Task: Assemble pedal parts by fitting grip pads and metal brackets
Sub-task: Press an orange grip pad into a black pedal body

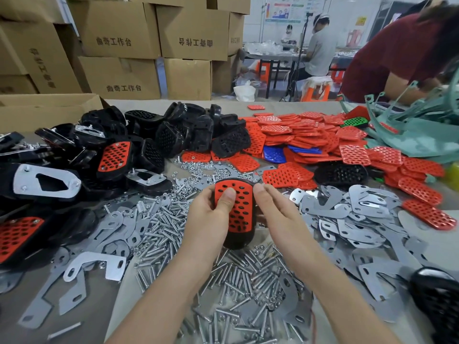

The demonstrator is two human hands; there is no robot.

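1. Position of the workpiece. The pedal (239,240) is held above the heap of bolts (161,227) in the middle of the tabletop (293,106). A red grip pad (239,209) lies in its upper face. The long axis of the pedal runs away from the person, with the black near end pointing back toward the wrists.

2. Hands. The left hand (211,214) grips the pedal from its left side; the thumb presses on the pad and the fingers are hidden behind the body. The fingers (267,194) of the right hand (275,207) lie straight along the right edge, touching it; its thumb is hidden. Both hands are on the part, but only the left has a firm hold.

3. Next step, as a judgement. The pad appears seated, so a bracket is probably due. The loose brackets (347,214) lie just to the right, nearest the right hand.

4. Containers. An open cardboard box (49,108) stands at the far left; its contents cannot be seen. The stacked boxes (119,28) behind are closed. All other stock lies in open heaps: black pedal bodies (186,130), red pads (310,135) and nuts (198,167).
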